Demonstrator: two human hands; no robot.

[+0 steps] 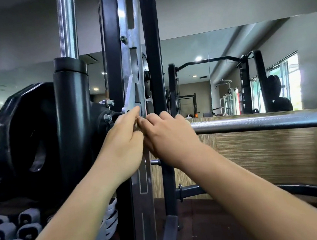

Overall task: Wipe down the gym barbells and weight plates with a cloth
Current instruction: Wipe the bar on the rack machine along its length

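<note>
Reaching forward together, the left hand (124, 142) and the right hand (169, 138) meet at the slotted steel upright (131, 45) of a Smith machine, just where the barbell (265, 123) joins it; the two hands touch each other at the fingers, and the left forefinger points up against the silver hook plate (130, 95) on the upright; the left grip is narrow, fingers curled inward, and whether anything lies pinched inside I cannot tell; the right grip is curled loosely, knuckles up, over the near end of the barbell, and I cannot tell if it clasps the bar or merely rests on it; no cloth shows in either hand. The barbell runs level from the hands out to the right edge, its knurled surface grey and dull; to the left, beyond a black guide sleeve (73, 112) riding on a chrome rod (67, 24), a black weight plate (23, 135) hangs on the bar's far end; dumbbells (12, 234) lie racked low at the left; a mirror (235, 71) on the wall behind reflects more gym frames.
</note>
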